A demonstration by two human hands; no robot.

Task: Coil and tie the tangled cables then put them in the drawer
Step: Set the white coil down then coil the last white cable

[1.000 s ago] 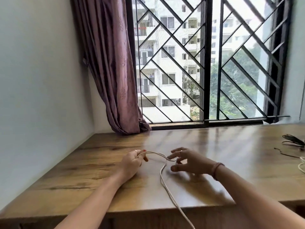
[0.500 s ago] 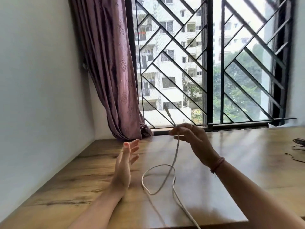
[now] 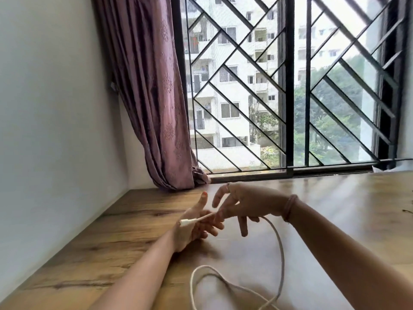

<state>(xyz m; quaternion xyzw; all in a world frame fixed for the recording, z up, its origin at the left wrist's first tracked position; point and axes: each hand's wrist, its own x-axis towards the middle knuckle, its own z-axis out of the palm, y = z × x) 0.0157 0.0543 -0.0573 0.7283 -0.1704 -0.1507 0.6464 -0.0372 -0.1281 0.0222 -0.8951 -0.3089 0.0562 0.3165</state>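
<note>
While your right hand (image 3: pixel 241 204) is pinching the thin white cable (image 3: pixel 280 249) near its plug, you're laying it across your flat, relaxed left hand (image 3: pixel 196 222). Coiling is starting; slack is looping on wooden desk (image 3: pixel 138 240). Next: wrap w/ even turns.

One white cable (image 3: pixel 280 249), two hands, left hand (image 3: pixel 196 227), right hand (image 3: pixel 243 204), one curtain (image 3: pixel 152 97)

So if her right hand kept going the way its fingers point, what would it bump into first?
Most likely the open left hand. The right hand pinches the thin white cable and points leftward at that palm, with the cable's plug already lying across it. The two look close, though depth is uncertain.
</note>
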